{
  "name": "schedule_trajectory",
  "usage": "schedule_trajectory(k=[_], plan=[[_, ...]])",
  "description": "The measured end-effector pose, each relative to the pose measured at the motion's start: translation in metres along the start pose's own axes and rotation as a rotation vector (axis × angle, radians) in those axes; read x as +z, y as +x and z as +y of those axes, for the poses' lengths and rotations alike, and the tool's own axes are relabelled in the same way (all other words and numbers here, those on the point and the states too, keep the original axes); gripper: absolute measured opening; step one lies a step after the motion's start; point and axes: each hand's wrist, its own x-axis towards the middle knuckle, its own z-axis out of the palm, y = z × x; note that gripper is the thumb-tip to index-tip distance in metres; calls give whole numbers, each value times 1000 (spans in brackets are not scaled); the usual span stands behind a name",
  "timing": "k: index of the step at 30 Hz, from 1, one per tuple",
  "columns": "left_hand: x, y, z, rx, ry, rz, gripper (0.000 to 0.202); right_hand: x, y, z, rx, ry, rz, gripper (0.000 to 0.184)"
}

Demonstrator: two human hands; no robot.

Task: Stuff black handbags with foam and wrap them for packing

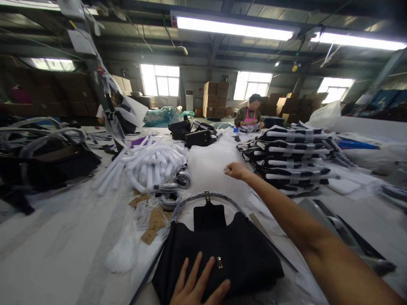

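A black handbag (pixel 222 250) with a gold clasp and a wrapped handle lies flat on the white table in front of me. My left hand (pixel 197 286) rests open on its lower part, fingers spread. My right hand (pixel 235 170) reaches forward, fingers pinched on the top of a stack of clear plastic bags (pixel 210 169) just beyond the handbag.
White foam-wrapped pieces (pixel 149 167), rolls of tape and brown tags (pixel 152 220) lie left of the bag. A stack of folded black bags (pixel 292 156) stands at right. Dark handbags (pixel 41 156) sit at far left. A person (pixel 251 112) works at the table's far end.
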Motion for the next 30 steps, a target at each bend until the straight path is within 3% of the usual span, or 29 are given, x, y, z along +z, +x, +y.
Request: schedule_trajectory(k=[3,5,7,10,13,15,18,21,25,30], plan=[[-4,2,-8,107,21,2,58,-34,-22,-2,-10,-9,91,35],[-9,5,-9,115,-18,-17,63,-53,-52,-10,-50,-17,192,35],[-18,9,-8,74,-87,-69,71,-61,-93,-25,-180,-29,290,34],[-34,17,-4,-12,-193,-186,80,-53,-161,-52,-464,-61,321,40],[-42,20,-1,-83,-300,-268,78,-31,-218,-74,-709,-16,167,46],[-41,15,2,-118,-382,-295,69,-15,-241,-80,-789,53,70,42],[-34,3,9,-175,-399,-267,54,4,-257,-80,-783,137,9,41],[-34,-1,12,-207,-402,-293,52,18,-265,-78,-714,202,0,51],[-46,13,8,-232,-535,-447,53,29,-277,-87,-595,218,-30,66],[-51,22,5,-252,-577,-450,45,33,-285,-94,-555,211,-112,68]])
